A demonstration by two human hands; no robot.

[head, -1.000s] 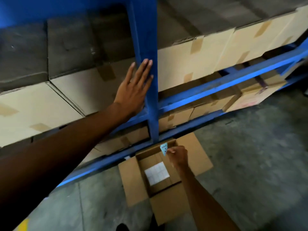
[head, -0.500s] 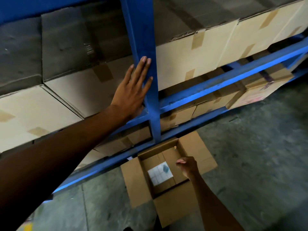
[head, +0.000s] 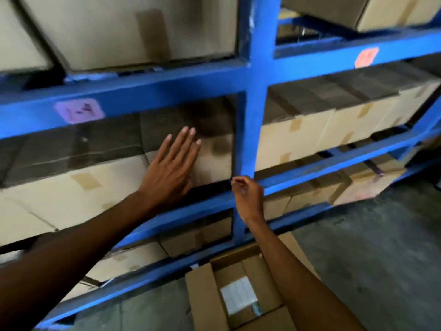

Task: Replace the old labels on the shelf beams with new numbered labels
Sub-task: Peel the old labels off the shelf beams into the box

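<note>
My left hand (head: 170, 169) lies flat with straight fingers on a cardboard carton (head: 212, 161) on the middle shelf, just left of the blue upright (head: 254, 115). In front of that upright, level with the lower beam (head: 322, 174), my right hand (head: 248, 197) is raised with loosely curled fingers, and I see nothing in it. A pink label (head: 78, 111) is stuck on the upper beam at the left. An orange label (head: 366, 57) sits on the beam at the right. Both are blurred.
An open cardboard box (head: 202, 297) stands on the concrete floor below my right arm, holding a white label sheet (head: 238, 295) and a small bluish scrap (head: 256, 306). Taped cartons (head: 310, 130) fill the blue rack's shelves. Bare floor (head: 370, 247) lies to the right.
My right hand let the bluish label fall into the floor box and rose to the upright. The left hand slid off the upright onto the carton. My view tilted upward.
</note>
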